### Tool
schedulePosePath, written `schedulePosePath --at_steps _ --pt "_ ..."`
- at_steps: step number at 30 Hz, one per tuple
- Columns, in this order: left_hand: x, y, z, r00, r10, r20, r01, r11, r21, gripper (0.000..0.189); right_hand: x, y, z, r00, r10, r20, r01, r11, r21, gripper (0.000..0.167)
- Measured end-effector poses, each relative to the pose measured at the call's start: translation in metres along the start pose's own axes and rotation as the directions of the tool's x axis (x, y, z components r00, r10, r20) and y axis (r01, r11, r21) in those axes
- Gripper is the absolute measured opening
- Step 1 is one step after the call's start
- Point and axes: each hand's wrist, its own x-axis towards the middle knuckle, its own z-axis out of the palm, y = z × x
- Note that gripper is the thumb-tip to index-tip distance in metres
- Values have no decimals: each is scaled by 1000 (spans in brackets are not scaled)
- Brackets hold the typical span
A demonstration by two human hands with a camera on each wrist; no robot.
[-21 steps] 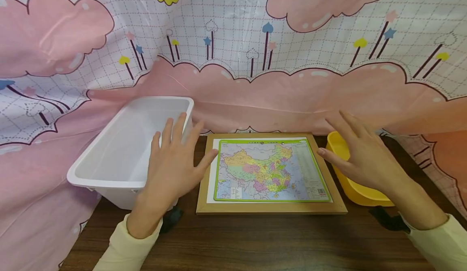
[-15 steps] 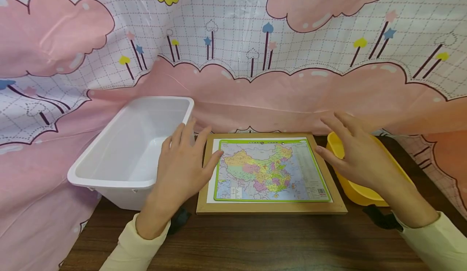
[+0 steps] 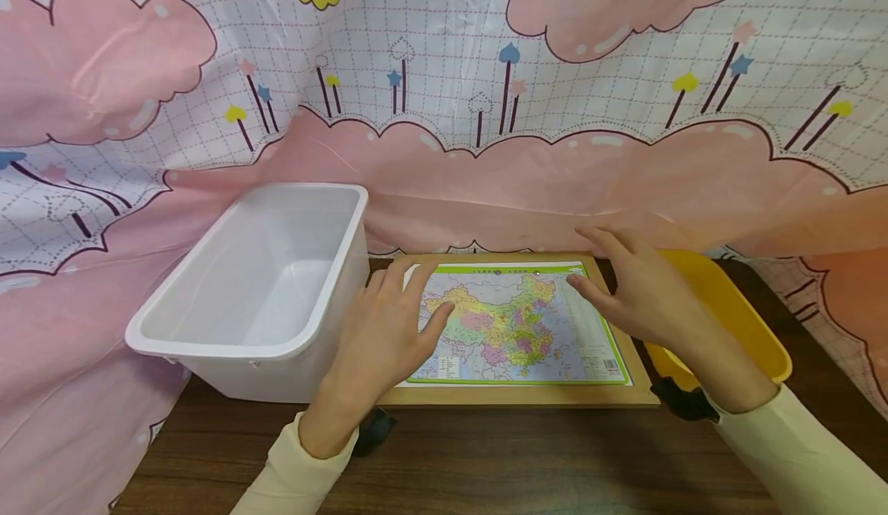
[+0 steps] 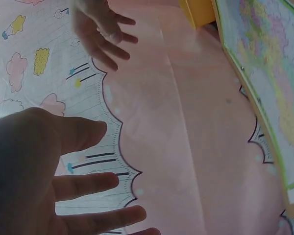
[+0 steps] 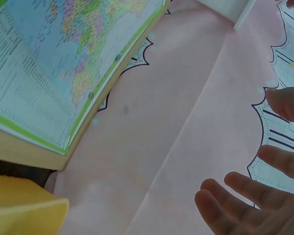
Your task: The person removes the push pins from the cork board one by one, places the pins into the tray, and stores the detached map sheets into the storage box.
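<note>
A map board (image 3: 486, 330) with a green border lies on a white sheet over a wooden board (image 3: 520, 397) at the middle of the table. Over its left edge hovers my left hand (image 3: 381, 330), fingers spread and holding nothing. My right hand (image 3: 645, 291) hangs above the board's right side and the near part of the yellow bin, its fingers apart and also holding nothing. In the left wrist view the left hand (image 4: 63, 171) shows with loosely extended fingers. The right wrist view has the right hand (image 5: 264, 196) with slightly bent fingers, clear of the map.
To the left stands a white plastic tub (image 3: 236, 345), its inside bare. A yellow bin (image 3: 756, 330) sits right of the board, partly behind the right hand and forearm. The dark wooden table (image 3: 513, 461) extends in front, and a printed pink-and-white cloth (image 3: 444, 183) hangs behind.
Both hands have moved inward: the left one rightward from beside the white tub to over the map's left edge, the right one leftward toward the map. The board and containers have stayed put.
</note>
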Motion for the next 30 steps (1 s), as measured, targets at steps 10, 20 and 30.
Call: schedulePosePath --at_steps 10,20,30 --pt "-4 4 24 996 -45 75 48 998 -43 71 16 -5 16 999 24 41 -25 999 34 77" --pt "-17 1 45 974 -74 214 94 992 -85 81 31 -6 29 998 4 67 -8 999 48 79" --pt "-41 -5 72 870 -80 486 141 986 -90 81 46 -4 47 991 42 131 -53 995 79 81"
